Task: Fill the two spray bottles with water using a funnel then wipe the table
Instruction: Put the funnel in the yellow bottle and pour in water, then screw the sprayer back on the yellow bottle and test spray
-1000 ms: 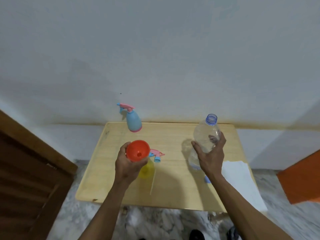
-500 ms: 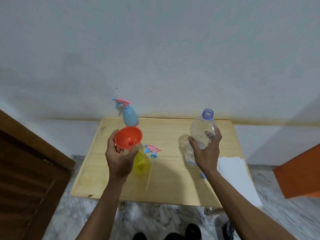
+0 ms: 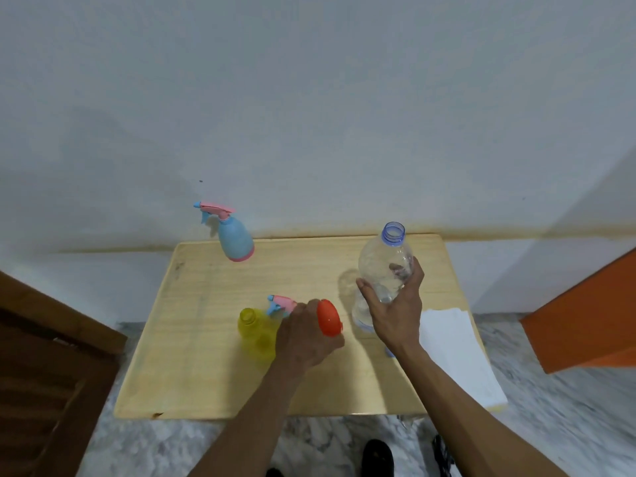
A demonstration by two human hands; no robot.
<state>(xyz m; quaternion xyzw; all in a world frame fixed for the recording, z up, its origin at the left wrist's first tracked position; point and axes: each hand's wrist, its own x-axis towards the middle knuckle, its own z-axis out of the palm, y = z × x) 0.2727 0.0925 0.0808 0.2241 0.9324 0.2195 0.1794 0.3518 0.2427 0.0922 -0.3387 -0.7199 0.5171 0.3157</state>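
My left hand (image 3: 304, 335) holds the orange funnel (image 3: 328, 317) tipped on its side, just right of the open yellow spray bottle (image 3: 256, 333) near the middle of the wooden table (image 3: 206, 339). The yellow bottle's pink and blue spray head (image 3: 280, 304) lies behind it, partly hidden by my hand. My right hand (image 3: 392, 304) grips a clear, uncapped plastic water bottle (image 3: 383, 259) standing upright. A blue spray bottle (image 3: 235, 241) with its pink head on stands at the table's back left.
A folded white cloth (image 3: 454, 352) lies on the table's right edge. A small blue cap (image 3: 390, 353) peeks out beside my right wrist. A wooden door (image 3: 44, 373) is at the left, an orange panel (image 3: 585, 311) at the right, a wall behind.
My left hand has carried the funnel from over the yellow bottle's left side down to its right and tipped it sideways. The yellow bottle's mouth now shows. My right hand keeps its hold.
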